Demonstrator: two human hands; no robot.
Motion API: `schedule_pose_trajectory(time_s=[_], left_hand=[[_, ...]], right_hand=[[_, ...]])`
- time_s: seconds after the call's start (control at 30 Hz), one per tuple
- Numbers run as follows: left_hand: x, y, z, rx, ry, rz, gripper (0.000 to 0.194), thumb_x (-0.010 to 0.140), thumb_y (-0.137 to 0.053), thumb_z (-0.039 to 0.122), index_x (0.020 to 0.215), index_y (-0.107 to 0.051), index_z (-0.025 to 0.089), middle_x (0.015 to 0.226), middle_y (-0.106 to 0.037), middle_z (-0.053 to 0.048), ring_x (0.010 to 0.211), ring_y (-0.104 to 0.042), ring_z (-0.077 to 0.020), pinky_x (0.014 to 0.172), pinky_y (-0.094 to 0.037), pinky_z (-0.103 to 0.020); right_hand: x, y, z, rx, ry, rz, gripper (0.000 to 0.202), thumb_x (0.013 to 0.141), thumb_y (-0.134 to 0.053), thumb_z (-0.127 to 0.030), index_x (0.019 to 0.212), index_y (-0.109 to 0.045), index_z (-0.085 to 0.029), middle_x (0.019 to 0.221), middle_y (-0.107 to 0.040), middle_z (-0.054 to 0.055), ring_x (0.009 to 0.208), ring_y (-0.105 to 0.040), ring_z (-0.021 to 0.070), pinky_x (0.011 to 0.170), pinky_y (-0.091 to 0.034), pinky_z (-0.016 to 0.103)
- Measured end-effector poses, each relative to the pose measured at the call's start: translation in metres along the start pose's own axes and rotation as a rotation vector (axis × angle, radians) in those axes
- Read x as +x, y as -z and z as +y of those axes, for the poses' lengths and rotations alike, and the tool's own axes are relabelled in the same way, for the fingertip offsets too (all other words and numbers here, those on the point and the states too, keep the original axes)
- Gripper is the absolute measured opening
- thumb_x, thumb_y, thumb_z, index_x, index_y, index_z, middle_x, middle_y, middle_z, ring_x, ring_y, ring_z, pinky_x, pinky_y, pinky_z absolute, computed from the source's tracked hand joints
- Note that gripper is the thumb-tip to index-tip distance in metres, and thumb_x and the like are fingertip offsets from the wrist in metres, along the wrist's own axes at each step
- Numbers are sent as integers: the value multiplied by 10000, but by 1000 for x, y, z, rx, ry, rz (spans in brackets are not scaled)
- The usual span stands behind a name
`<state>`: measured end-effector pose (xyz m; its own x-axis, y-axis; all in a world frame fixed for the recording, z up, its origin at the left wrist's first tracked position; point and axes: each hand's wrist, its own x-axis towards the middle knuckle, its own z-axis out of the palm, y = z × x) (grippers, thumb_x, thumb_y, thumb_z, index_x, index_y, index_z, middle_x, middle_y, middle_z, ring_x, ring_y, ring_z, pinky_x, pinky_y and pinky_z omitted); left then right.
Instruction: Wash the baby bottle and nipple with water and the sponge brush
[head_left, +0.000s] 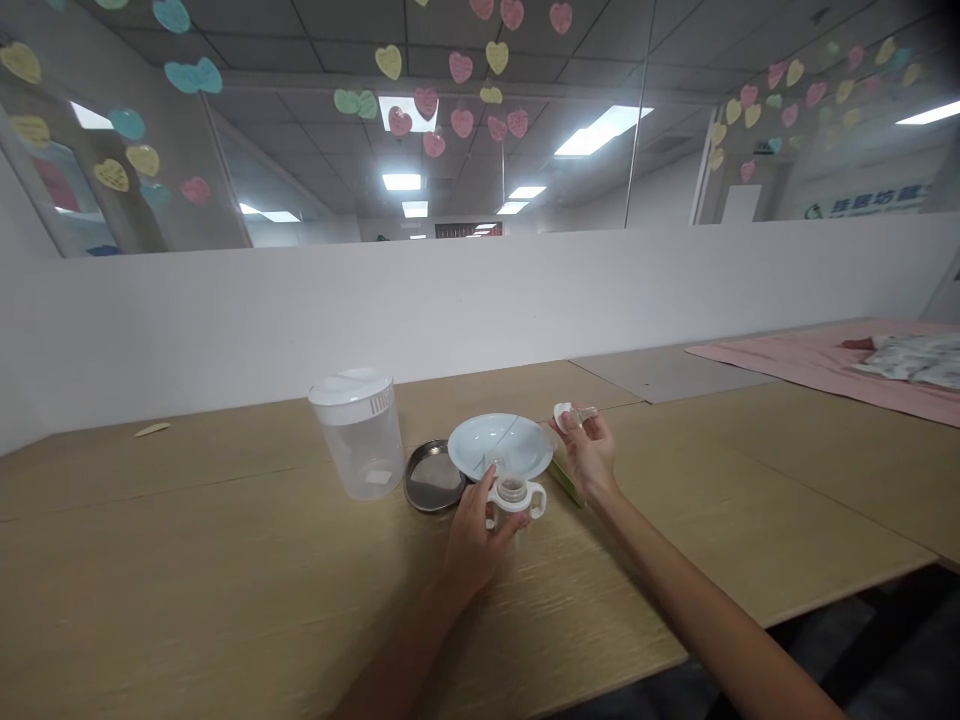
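Observation:
My left hand [474, 540] is wrapped round a small clear bottle with white side handles [537, 500], its mouth uncovered and facing up. To the right and a little higher, my right hand [591, 450] pinches a white cap with a clear nipple [562, 415]. Just behind the bottle lies a pale blue-white bowl [472, 432], with something clear and a thin stick in it. A round metal dish [433, 478] touches the left side of the bowl. Partly hidden between the bowl and my right hand is a green strip [566, 482].
A clear plastic bucket with a white lid [364, 445] stands left of the metal dish. A small flat tan piece [153, 429] lies at the far left. On the right, a pink cloth [810, 365] carries a patterned white cloth [919, 358]. A white wall runs behind the table [225, 600].

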<state>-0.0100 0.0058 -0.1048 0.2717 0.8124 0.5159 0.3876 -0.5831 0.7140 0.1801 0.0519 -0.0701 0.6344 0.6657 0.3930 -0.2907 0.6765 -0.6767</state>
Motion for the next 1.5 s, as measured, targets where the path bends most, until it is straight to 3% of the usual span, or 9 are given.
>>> schedule_pose_trajectory(time_s=[0.17,0.37,0.53,0.8,1.0,1.23,1.5], left_hand=[[0,0,-1,1,-7,-6,619,754,-651,380,1312,-468,185,1217,-583,-110,1026,-564,-228,863,-471,-359],[-1,0,-1,-30,-12,-1,619,756,-646,387,1318,-463,203,1196,-592,-97,1022,-568,-228,849,-481,-356],[-1,0,-2,-22,0,-19,627,757,-643,404,1323,-454,212,1194,-585,-93,1026,-564,-227,852,-487,-361],[-1,0,-4,-21,-38,-12,626,764,-641,396,1327,-443,208,1171,-591,-100,1021,-571,-234,863,-484,-375],[-3,-3,-8,-59,-23,-13,654,765,-647,379,1347,-410,199,1243,-550,-114,1106,-538,-247,875,-485,-366],[-3,-3,-5,-109,-4,0,660,760,-649,391,1339,-405,189,1251,-538,-119,1133,-524,-248,886,-478,-354],[-3,-1,-3,-107,-29,-12,643,766,-643,403,1329,-415,191,1228,-553,-123,1055,-565,-239,860,-486,-374]], right_hand=[[6,4,-1,66,-78,-29,447,574,-811,-428,882,-582,-199,915,-612,-1,796,-626,142,824,-551,375],[-1,2,7,19,-122,-199,434,634,-760,-484,908,-569,-207,922,-600,8,827,-615,169,791,-560,415],[-9,7,21,-244,-81,-390,424,739,-646,-538,990,-550,-210,985,-603,43,883,-593,180,801,-523,352],[-14,16,25,-743,134,-709,383,876,-454,-511,1079,-504,-190,985,-602,42,902,-566,181,845,-452,331],[-15,15,19,-823,248,-631,383,863,-492,-474,1111,-495,-182,1054,-607,74,971,-570,213,885,-440,375],[-15,12,11,-915,581,-555,344,837,-564,-440,1088,-577,-205,1117,-609,101,1075,-536,247,956,-404,419],[-12,19,17,-1095,417,-426,456,784,-510,-627,847,-558,-178,831,-656,84,788,-599,237,710,-453,352]])
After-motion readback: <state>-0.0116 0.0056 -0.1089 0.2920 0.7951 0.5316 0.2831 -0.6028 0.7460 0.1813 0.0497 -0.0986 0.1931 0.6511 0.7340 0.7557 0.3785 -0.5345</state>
